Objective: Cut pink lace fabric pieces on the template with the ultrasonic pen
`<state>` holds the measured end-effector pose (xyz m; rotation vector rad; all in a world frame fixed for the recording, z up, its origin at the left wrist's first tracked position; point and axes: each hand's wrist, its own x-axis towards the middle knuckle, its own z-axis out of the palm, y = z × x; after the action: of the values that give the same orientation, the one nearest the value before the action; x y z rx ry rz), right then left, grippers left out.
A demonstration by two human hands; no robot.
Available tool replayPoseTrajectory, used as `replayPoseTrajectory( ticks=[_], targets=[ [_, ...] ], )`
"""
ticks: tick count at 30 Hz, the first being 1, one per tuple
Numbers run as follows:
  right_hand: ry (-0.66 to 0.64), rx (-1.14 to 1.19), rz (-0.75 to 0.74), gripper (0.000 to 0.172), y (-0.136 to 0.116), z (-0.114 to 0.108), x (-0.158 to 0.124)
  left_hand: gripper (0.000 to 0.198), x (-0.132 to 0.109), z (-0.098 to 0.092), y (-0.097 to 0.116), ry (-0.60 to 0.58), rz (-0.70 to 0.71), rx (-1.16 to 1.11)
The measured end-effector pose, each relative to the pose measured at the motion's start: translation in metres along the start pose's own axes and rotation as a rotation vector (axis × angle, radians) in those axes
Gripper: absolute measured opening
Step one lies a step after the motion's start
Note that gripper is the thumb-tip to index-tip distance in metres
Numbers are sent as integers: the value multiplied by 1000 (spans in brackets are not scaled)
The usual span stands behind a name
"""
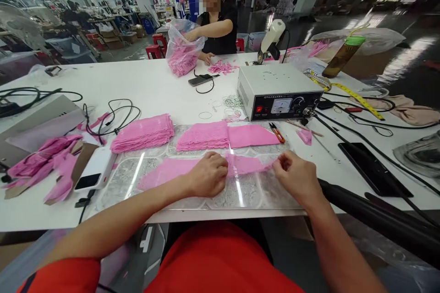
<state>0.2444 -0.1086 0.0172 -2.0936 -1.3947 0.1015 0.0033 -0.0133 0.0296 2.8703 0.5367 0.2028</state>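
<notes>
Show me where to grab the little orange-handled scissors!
Probably by the orange handles, coming from the near right side, close to the right hand. The scissors lie with their handles turned that way, while the dark blades point away and leftward.

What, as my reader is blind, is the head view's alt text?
Left hand touches pink fabric on a patterned mat; right hand pinches its end. Beyond are fabric stacks and a metered box; across the white table, a person reaches into a plastic bag.

The pink strip looks like thin matt cloth, the patterned mat glossy clear plastic.
</notes>
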Motion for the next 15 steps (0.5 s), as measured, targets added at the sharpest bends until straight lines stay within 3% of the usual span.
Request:
replayPoseTrajectory(
  ticks=[4,9,12,15],
  targets=[
    [-163,-234,-64,11,14,-5,-28,10,-10,5,5,-59,178,-29],
    [-311,-418,-31,15,18,-13,-34,18,-6,7,-4,-37,83,-13],
    [-263,-356,-44,13,16,-10,-20,20,11,4,-14,-33,8,7],
    [-163,-247,-67,12,13,-3,2,22,47,-2,-27,-12,-112,33]
  ],
)
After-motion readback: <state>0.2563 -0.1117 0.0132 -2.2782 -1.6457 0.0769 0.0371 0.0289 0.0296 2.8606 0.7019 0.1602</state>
